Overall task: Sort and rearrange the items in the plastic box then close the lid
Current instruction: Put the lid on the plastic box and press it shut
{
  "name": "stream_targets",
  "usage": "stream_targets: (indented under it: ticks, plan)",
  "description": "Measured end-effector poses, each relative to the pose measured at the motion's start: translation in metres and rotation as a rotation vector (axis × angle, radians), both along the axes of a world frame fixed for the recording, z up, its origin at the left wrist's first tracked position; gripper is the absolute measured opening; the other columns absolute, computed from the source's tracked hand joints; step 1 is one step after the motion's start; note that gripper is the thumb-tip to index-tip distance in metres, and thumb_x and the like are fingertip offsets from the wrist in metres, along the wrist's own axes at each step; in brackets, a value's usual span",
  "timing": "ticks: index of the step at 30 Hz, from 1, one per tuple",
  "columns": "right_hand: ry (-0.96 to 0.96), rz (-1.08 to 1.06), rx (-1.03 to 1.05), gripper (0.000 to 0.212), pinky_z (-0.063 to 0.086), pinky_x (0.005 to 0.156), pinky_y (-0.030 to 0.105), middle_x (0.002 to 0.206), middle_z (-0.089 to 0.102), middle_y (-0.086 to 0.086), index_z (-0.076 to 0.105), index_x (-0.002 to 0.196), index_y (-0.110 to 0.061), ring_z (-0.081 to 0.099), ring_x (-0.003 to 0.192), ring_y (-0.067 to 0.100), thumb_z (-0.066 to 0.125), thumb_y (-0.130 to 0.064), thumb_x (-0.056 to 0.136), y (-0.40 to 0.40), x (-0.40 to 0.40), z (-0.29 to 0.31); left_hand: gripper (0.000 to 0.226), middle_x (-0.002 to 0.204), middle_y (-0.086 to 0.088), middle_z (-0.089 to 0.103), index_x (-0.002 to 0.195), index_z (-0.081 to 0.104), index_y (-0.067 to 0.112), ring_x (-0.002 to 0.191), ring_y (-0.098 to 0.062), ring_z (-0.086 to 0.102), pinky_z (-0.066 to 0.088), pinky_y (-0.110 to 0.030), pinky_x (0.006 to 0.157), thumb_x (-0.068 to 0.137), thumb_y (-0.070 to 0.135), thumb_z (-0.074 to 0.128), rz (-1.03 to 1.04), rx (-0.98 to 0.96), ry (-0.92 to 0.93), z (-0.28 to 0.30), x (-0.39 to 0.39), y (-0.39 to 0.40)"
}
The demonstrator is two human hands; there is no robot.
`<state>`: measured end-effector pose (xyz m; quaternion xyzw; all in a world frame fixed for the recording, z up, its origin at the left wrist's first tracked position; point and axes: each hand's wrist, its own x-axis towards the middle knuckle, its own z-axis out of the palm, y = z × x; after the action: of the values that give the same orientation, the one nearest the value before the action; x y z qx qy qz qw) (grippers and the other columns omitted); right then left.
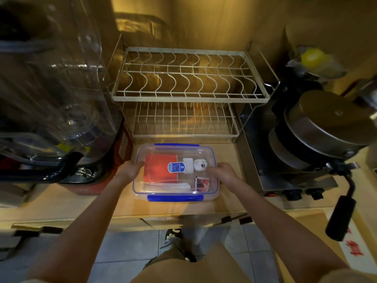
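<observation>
A clear plastic box with blue latches sits on the wooden counter in front of me, its transparent lid lying on top. Through the lid I see a red packet, a white adapter, a small round white item, a photo card and a clear flat packet. My left hand rests on the box's left edge, fingers on the lid. My right hand lies on the right edge, fingers pressed flat on the lid.
A two-tier wire dish rack stands right behind the box. A blender with a clear cover fills the left. A waffle-iron machine with a long black handle stands to the right. The counter edge runs below the box.
</observation>
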<state>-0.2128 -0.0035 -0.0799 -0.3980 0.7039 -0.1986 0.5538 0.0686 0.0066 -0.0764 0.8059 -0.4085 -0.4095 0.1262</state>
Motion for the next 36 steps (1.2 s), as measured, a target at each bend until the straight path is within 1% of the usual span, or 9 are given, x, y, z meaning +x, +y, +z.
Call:
stream_targets:
  ticks: [2,12,18,21,24,27,31,34,36]
  plan:
    - [0.029,0.055,-0.021,0.040,0.056,0.085,0.040,0.104,0.070,0.015,0.059,0.110,-0.003,0.068,0.090,0.026,0.067,-0.030,0.081,0.002,-0.004,0.011,0.054,0.124,-0.027,0.057,0.119,0.054,-0.007,0.114,-0.040,0.054,0.043,-0.042,0.094,0.093,0.039,0.043,-0.003,0.005,-0.029,0.012,-0.003,0.000]
    - [0.053,0.241,-0.132,0.025,0.053,0.058,0.024,0.086,0.069,0.004,0.062,0.099,-0.011,0.069,0.076,0.015,0.068,-0.028,0.081,0.004,-0.024,0.118,0.057,0.120,-0.026,0.061,0.115,0.056,-0.006,0.113,-0.038,0.056,0.042,-0.041,0.097,0.096,0.042,0.032,-0.157,-0.082,-0.198,0.093,-0.010,0.011]
    - [0.071,0.297,-0.290,0.031,0.055,0.056,0.022,0.084,0.073,0.006,0.065,0.099,-0.008,0.071,0.074,0.015,0.070,-0.030,0.078,0.004,-0.043,0.197,0.041,0.089,-0.018,0.068,0.095,0.062,-0.001,0.073,-0.027,0.065,0.055,-0.036,0.069,0.094,0.036,0.043,-0.245,-0.106,0.001,0.193,-0.004,0.008]
    - [0.061,0.246,-0.333,0.031,0.053,0.056,0.025,0.080,0.071,0.006,0.064,0.092,-0.008,0.069,0.071,0.015,0.073,-0.032,0.075,-0.004,-0.041,0.231,0.037,0.076,-0.012,0.066,0.091,0.061,0.001,0.059,-0.020,0.063,0.049,-0.027,0.048,0.092,0.036,0.047,-0.255,-0.162,-0.041,0.239,-0.006,0.007]
    - [0.073,0.170,-0.399,0.028,0.048,0.046,0.021,0.064,0.068,0.001,0.061,0.078,-0.010,0.066,0.056,0.011,0.072,-0.036,0.076,-0.015,-0.037,0.259,0.031,0.075,-0.010,0.063,0.089,0.059,0.003,0.063,-0.020,0.060,0.044,-0.027,0.050,0.093,0.032,0.047,-0.248,-0.284,-0.136,0.273,-0.008,0.000]
    - [0.043,0.081,-0.538,0.032,0.043,0.042,0.017,0.049,0.068,-0.004,0.064,0.084,-0.007,0.065,0.046,0.006,0.069,-0.039,0.077,-0.031,-0.032,0.272,0.033,0.093,-0.014,0.065,0.102,0.057,0.003,0.081,-0.025,0.063,0.049,-0.032,0.064,0.093,0.032,0.045,-0.216,-0.373,-0.166,0.294,-0.011,-0.013]
    - [-0.095,-0.063,-0.694,0.034,0.048,0.059,0.026,0.076,0.072,0.009,0.068,0.090,-0.001,0.068,0.069,0.019,0.067,-0.033,0.079,-0.050,-0.020,0.274,0.039,0.120,-0.020,0.057,0.123,0.046,0.002,0.108,-0.033,0.055,0.043,-0.039,0.088,0.095,0.028,0.040,-0.162,-0.504,-0.273,0.305,-0.022,-0.032]
    - [-0.178,-0.167,-0.750,0.024,0.047,0.056,0.023,0.061,0.070,0.001,0.068,0.076,-0.006,0.067,0.057,0.012,0.065,-0.029,0.083,-0.065,-0.008,0.263,0.053,0.135,-0.023,0.048,0.138,0.028,0.006,0.122,-0.036,0.048,0.041,-0.041,0.095,0.096,0.038,0.033,-0.130,-0.581,-0.214,0.295,-0.030,-0.045]
    - [-0.203,-0.227,-0.757,0.022,0.045,0.052,0.022,0.054,0.069,-0.002,0.069,0.079,-0.007,0.066,0.053,0.009,0.065,-0.028,0.083,-0.076,-0.002,0.252,0.053,0.131,-0.023,0.052,0.141,0.022,0.007,0.116,-0.035,0.053,0.043,-0.039,0.087,0.097,0.036,0.030,-0.118,-0.609,-0.188,0.283,-0.032,-0.054]
